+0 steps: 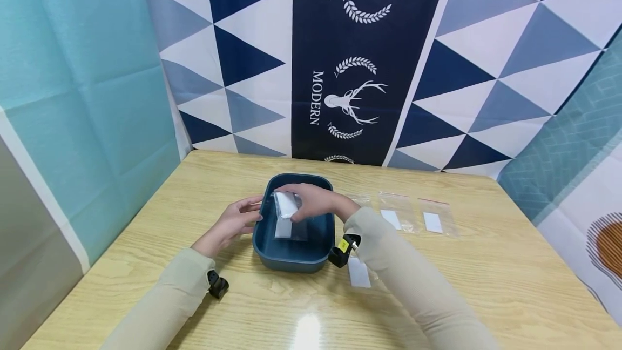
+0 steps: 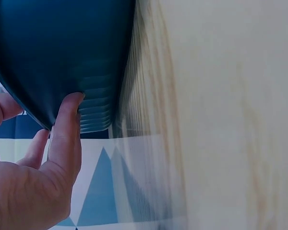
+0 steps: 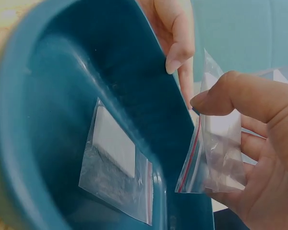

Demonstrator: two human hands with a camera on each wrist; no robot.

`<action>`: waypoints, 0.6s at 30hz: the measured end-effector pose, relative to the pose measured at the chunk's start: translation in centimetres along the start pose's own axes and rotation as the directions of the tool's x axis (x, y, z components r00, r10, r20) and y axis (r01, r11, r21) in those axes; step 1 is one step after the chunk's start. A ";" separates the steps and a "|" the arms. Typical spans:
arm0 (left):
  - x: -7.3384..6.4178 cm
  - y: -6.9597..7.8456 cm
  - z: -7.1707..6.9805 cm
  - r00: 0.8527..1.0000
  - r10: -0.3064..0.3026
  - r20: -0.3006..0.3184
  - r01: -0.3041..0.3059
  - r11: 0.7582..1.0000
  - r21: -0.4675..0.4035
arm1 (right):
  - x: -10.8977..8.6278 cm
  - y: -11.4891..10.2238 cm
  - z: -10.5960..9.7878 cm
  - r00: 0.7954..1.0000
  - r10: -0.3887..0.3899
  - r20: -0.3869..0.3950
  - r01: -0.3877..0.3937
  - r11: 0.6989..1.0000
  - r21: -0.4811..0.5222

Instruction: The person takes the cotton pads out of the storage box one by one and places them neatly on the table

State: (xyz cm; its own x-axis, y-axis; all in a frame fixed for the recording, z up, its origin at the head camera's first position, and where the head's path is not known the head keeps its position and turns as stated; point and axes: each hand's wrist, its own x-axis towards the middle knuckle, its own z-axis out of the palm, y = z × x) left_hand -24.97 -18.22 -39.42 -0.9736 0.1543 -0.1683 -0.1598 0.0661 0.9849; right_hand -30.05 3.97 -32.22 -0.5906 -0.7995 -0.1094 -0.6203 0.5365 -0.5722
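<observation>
My right hand [image 1: 311, 200] pinches a small clear zip-lock bag [image 3: 224, 158] with a white flat piece inside, between thumb and fingers, above a dark teal plastic bin [image 1: 291, 264]. Another zip-lock bag [image 3: 116, 184], also holding a white rectangular piece, lies on the bin's floor; the head view has it partly under the held bag. At the bin's left side, my left hand [image 1: 235, 222] touches the wall near the rim with extended fingers. The left wrist view has that hand [image 2: 36, 187] against the ridged plastic, one fingertip laid on it.
Right of the bin, several more clear bags with white pieces lie on the wooden table [image 1: 486, 280]: one bag [image 1: 396, 212], another bag [image 1: 437, 217] farther right, and one bag [image 1: 359, 273] partly behind my right sleeve. Patterned cloth [image 1: 243, 80] hangs behind the table.
</observation>
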 end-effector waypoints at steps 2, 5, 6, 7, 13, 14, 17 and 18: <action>-0.1 0.0 0.0 1.000 0.002 0.000 -0.002 1.000 -0.005 | -0.3 -0.1 0.0 1.000 -0.007 -0.009 0.007 1.000 0.000; -0.2 0.0 0.0 1.000 0.005 -0.004 -0.005 1.000 0.000 | -0.8 -0.2 0.0 1.000 -0.016 -0.022 0.016 1.000 0.007; -0.2 0.0 0.0 1.000 0.005 -0.006 -0.005 1.000 0.000 | -1.0 -0.3 0.1 0.999 -0.021 -0.026 0.021 1.000 0.011; -0.2 0.0 0.0 1.000 0.005 -0.008 -0.005 1.000 0.001 | -1.2 -0.4 0.1 0.999 -0.027 -0.031 0.027 1.000 0.015; -0.2 0.0 0.1 1.000 0.004 -0.015 -0.003 1.000 0.009 | -2.6 -0.8 0.1 0.997 -0.042 -0.069 0.045 0.998 0.033; -0.2 0.0 0.1 1.000 0.002 -0.017 -0.001 1.000 0.010 | -2.9 -0.8 0.1 0.996 -0.043 -0.076 0.045 0.998 0.033; -0.1 0.0 0.2 1.000 -0.003 -0.028 0.004 1.000 0.020 | -3.8 -0.6 0.2 0.995 -0.046 -0.093 0.050 0.998 0.038; -0.2 0.1 0.3 1.000 -0.004 -0.031 0.005 1.000 0.020 | -4.2 -0.5 0.2 0.994 -0.047 -0.098 0.052 0.998 0.043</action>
State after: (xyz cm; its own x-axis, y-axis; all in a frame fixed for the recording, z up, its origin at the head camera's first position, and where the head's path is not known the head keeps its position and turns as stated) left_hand -24.78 -17.97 -39.34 -0.9775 0.1235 -0.1711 -0.1611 0.0865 0.9831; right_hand -27.18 6.98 -31.60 -0.6086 -0.7935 -0.0020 -0.6270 0.4824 -0.6116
